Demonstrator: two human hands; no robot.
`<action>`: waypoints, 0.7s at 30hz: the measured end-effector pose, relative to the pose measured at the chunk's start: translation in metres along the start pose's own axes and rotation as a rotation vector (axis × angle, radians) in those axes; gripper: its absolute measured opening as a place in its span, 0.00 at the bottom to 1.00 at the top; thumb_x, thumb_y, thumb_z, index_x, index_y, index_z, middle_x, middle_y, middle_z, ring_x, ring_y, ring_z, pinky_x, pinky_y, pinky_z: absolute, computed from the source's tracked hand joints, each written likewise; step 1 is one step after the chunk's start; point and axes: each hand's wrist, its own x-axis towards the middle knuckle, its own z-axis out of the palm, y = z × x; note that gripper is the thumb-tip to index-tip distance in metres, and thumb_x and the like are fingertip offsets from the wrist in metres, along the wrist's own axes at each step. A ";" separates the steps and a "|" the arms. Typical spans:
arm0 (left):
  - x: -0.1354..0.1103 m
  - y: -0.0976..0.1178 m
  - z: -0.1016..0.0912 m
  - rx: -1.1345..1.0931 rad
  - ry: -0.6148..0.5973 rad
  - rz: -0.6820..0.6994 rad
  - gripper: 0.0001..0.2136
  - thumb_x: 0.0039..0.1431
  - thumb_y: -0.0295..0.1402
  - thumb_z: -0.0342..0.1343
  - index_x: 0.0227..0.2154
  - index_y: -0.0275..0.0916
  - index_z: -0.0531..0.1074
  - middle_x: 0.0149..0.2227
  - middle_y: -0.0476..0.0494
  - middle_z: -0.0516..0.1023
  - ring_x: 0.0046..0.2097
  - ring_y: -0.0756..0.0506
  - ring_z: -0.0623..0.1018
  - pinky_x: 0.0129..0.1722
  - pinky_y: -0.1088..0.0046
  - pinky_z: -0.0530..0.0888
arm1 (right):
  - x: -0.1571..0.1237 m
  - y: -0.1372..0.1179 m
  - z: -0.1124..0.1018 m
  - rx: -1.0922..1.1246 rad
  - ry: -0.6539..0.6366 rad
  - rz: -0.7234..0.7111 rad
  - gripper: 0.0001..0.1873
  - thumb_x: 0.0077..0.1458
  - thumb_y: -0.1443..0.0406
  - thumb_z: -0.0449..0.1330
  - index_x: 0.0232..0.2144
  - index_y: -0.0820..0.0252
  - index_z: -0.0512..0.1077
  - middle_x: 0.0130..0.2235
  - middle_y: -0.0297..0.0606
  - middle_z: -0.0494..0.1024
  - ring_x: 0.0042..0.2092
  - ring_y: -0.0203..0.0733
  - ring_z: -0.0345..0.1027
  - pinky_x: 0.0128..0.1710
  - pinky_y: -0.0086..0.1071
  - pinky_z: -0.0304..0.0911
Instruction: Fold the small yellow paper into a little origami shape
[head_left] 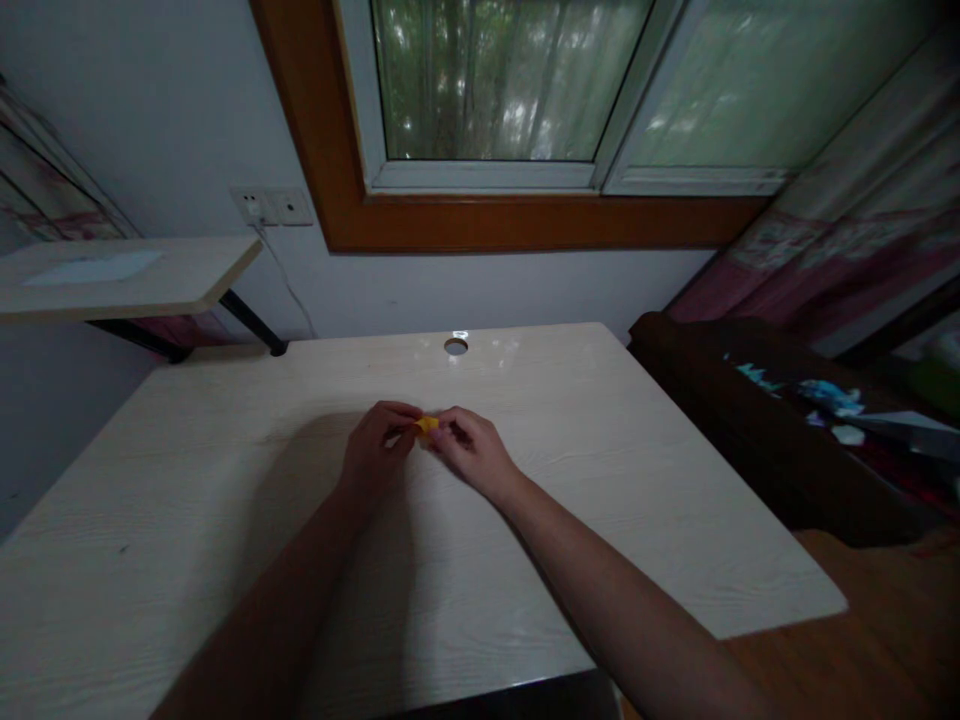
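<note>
Over the pale counter (600,440), a small yellow piece (427,424), pinched from both sides.
Left hand (377,440) and right hand (474,448), closed narrowly, hold it (too small to identify) nearer than the round hole (456,346).

The left hand (377,447) and right hand (474,452) pinched a small yellow piece (427,424) between their fingertips over a pale desk (615,470); beyond the fingers was a round hole (456,346), and farther off, a window (510,80).
</note>
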 end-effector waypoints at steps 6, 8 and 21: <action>-0.002 -0.002 0.002 -0.076 -0.009 -0.031 0.03 0.59 0.29 0.59 0.35 0.40 0.71 0.42 0.43 0.77 0.43 0.47 0.80 0.38 0.71 0.80 | -0.001 0.000 -0.001 -0.062 -0.036 -0.016 0.13 0.62 0.56 0.57 0.38 0.59 0.72 0.34 0.37 0.77 0.31 0.35 0.70 0.32 0.28 0.65; -0.002 -0.003 0.002 -0.085 -0.010 -0.043 0.03 0.59 0.29 0.59 0.36 0.40 0.71 0.42 0.43 0.77 0.43 0.47 0.80 0.38 0.71 0.80 | -0.001 0.000 -0.002 -0.063 -0.033 -0.018 0.12 0.62 0.56 0.56 0.38 0.59 0.73 0.34 0.37 0.78 0.31 0.35 0.71 0.33 0.28 0.66; 0.001 -0.001 0.002 -0.376 0.001 -0.221 0.04 0.56 0.30 0.61 0.33 0.39 0.71 0.42 0.43 0.77 0.42 0.47 0.79 0.43 0.69 0.78 | 0.000 -0.001 -0.004 -0.027 0.007 0.006 0.12 0.63 0.58 0.55 0.38 0.59 0.74 0.30 0.37 0.80 0.30 0.37 0.74 0.32 0.28 0.69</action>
